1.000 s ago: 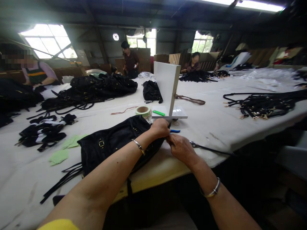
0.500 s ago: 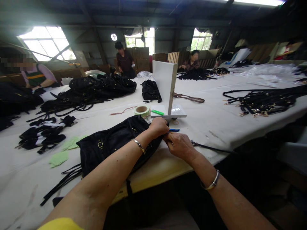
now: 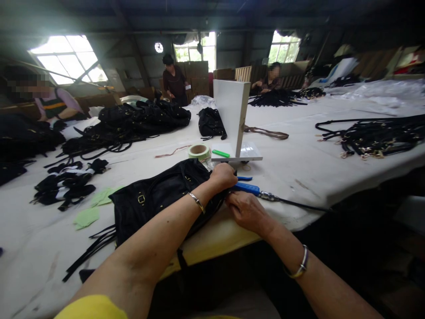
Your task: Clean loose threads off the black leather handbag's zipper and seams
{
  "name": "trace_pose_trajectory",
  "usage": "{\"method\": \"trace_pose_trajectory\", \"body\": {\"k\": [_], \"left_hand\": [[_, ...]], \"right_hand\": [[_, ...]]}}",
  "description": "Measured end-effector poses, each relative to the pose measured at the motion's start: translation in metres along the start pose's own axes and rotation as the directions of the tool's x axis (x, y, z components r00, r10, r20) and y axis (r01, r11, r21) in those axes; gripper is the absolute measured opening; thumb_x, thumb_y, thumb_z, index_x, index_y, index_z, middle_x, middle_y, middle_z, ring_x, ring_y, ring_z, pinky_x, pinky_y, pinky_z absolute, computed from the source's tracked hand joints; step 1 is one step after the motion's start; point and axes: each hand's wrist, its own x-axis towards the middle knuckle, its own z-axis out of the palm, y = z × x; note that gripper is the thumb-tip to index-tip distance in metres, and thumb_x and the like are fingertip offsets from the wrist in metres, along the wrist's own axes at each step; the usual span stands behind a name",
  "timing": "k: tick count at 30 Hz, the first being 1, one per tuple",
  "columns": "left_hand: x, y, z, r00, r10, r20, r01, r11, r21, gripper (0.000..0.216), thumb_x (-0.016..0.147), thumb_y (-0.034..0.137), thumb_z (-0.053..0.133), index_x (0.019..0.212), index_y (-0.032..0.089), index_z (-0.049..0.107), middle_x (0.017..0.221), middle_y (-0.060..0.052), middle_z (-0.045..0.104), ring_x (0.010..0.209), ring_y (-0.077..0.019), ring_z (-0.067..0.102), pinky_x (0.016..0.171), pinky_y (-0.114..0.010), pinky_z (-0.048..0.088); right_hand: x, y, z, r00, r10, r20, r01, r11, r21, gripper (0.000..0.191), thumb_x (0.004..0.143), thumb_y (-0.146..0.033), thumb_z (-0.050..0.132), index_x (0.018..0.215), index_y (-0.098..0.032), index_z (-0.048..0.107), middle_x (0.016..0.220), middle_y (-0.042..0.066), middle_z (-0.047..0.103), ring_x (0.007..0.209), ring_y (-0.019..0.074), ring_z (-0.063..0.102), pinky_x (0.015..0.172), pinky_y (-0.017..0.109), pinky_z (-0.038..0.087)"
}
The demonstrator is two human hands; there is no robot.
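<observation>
A black bag (image 3: 166, 186) with gold buckles and hanging straps lies on the table's near edge. My left hand (image 3: 224, 176) is closed on the bag's right end. Close beside it, my right hand (image 3: 245, 207) is closed at the bag's edge, its fingertips partly hidden; I cannot make out what they pinch. Just beyond my right hand lies a blue air gun (image 3: 247, 188) with a metal fitting and a black hose. Another blue handle (image 3: 245, 178) shows behind it.
Ahead stand an upright white board (image 3: 232, 115), a tape roll (image 3: 199, 151) and a green cutter (image 3: 221, 153). Green paper pieces (image 3: 86, 217) lie left, near black bundles (image 3: 64, 184). Black straps with clips (image 3: 375, 137) lie right. Several people work across the white table (image 3: 292, 155).
My right hand has shifted slightly down, and the blue tool's body now shows above it. The view has turned a little; my left hand stays on the bag.
</observation>
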Motion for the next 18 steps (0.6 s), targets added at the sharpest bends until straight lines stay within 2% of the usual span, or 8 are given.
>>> {"method": "trace_pose_trajectory", "body": {"k": [4, 8, 11, 15, 18], "left_hand": [[0.003, -0.001, 0.002, 1.0, -0.004, -0.003, 0.004, 1.0, -0.015, 0.023, 0.078, 0.032, 0.063, 0.089, 0.015, 0.074, 0.093, -0.012, 0.069, 0.095, -0.0251, 0.063, 0.086, -0.031, 0.049], [0.007, -0.001, -0.003, 1.0, -0.016, -0.024, 0.015, 0.999, -0.037, 0.025, 0.08, 0.031, 0.059, 0.092, 0.014, 0.074, 0.093, -0.011, 0.069, 0.093, -0.0253, 0.064, 0.082, -0.03, 0.049], [0.005, -0.002, -0.009, 0.999, 0.019, -0.035, -0.021, 0.998, -0.052, 0.023, 0.079, 0.032, 0.061, 0.086, 0.014, 0.074, 0.086, -0.01, 0.069, 0.091, -0.0243, 0.064, 0.082, -0.029, 0.048], [-0.004, -0.004, -0.016, 0.997, 0.065, -0.049, -0.069, 0.994, -0.08, 0.023, 0.08, 0.035, 0.062, 0.08, 0.014, 0.072, 0.08, -0.007, 0.068, 0.087, -0.0223, 0.063, 0.079, -0.027, 0.046], [-0.016, -0.01, -0.023, 0.993, 0.111, -0.045, -0.116, 0.984, -0.138, 0.026, 0.085, 0.04, 0.058, 0.08, 0.018, 0.072, 0.075, -0.003, 0.067, 0.078, -0.017, 0.062, 0.071, -0.023, 0.045]], "right_hand": [[-0.003, -0.013, 0.007, 1.0, -0.001, 0.012, 0.001, 1.0, 0.001, 0.017, 0.077, -0.006, 0.045, 0.068, -0.017, 0.053, 0.068, 0.005, 0.057, 0.064, 0.017, 0.052, 0.061, 0.028, 0.034], [-0.006, -0.041, 0.022, 0.995, -0.064, 0.082, 0.063, 0.998, 0.012, 0.009, 0.072, -0.009, 0.054, 0.068, -0.018, 0.054, 0.068, 0.003, 0.059, 0.063, 0.0165, 0.052, 0.064, 0.029, 0.033], [-0.007, -0.057, 0.028, 0.998, -0.015, 0.066, 0.015, 1.0, 0.007, 0.009, 0.074, -0.009, 0.052, 0.071, -0.017, 0.054, 0.07, 0.003, 0.06, 0.064, 0.0165, 0.053, 0.064, 0.03, 0.03], [-0.008, -0.059, 0.028, 0.999, 0.016, 0.044, -0.018, 0.999, 0.039, 0.01, 0.074, -0.008, 0.051, 0.073, -0.018, 0.053, 0.072, 0.002, 0.06, 0.067, 0.0167, 0.053, 0.065, 0.03, 0.028], [-0.009, -0.057, 0.027, 0.999, 0.008, 0.048, -0.01, 0.999, 0.034, 0.01, 0.075, -0.009, 0.051, 0.072, -0.018, 0.052, 0.071, 0.002, 0.059, 0.069, 0.017, 0.053, 0.067, 0.031, 0.028]]}}
